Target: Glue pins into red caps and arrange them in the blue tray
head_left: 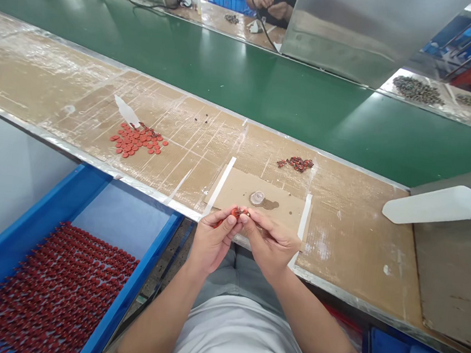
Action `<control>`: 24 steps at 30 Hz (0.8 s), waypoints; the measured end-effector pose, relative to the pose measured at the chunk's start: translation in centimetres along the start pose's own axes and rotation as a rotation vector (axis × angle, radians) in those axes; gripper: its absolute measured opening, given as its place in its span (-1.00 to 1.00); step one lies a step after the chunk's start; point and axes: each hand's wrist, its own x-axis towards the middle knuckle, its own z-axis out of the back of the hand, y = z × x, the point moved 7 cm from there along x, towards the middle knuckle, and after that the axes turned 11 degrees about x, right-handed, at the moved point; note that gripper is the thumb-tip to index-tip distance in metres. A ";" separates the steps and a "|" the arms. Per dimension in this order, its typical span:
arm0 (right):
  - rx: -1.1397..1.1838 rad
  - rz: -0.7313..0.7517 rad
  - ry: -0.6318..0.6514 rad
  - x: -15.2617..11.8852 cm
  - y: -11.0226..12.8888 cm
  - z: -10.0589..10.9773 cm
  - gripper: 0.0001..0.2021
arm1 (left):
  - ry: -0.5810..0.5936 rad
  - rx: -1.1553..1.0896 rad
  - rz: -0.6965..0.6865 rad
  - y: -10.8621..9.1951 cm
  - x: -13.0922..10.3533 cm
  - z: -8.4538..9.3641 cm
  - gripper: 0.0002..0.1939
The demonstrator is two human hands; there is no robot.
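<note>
My left hand (214,242) pinches a small red piece (235,212) at the front edge of the cardboard-covered table. Touching it from the other side, my right hand (268,242) has thumb and finger closed on a small dark part at the same piece; its exact shape is too small to tell. Just beyond my hands, a small clear cup (257,197) sits on a taped cardboard sheet (240,185) beside a wet brown stain. A small pile of dark red parts (296,164) lies behind the sheet, and red discs (132,142) are heaped to the left.
A blue crate (124,277) at lower left holds rows of red pieces. A white bottle with a blue tip (436,205) lies at the right against a metal panel. Beyond the green belt (245,82), another person's hands (270,3) are at work.
</note>
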 end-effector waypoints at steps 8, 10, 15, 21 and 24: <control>-0.027 0.026 0.018 0.1 0.4 -0.1 -0.68 | 0.012 0.044 -0.032 -0.6 -0.2 -0.2 -0.75; -0.052 0.040 0.026 0.2 0.5 0.0 -0.70 | 0.002 0.058 -0.030 -0.6 -0.3 -0.1 -0.74; -0.099 0.081 0.031 0.4 1.1 0.4 -0.73 | 0.001 0.085 -0.022 -0.4 -0.4 -0.2 -0.71; -0.123 0.097 0.025 0.6 1.1 0.9 -0.73 | 0.030 0.090 -0.003 -0.1 -0.2 -0.9 -0.74; -0.130 0.115 0.018 0.5 0.9 1.0 -0.72 | 0.034 0.074 -0.005 0.0 -0.1 -1.2 -0.77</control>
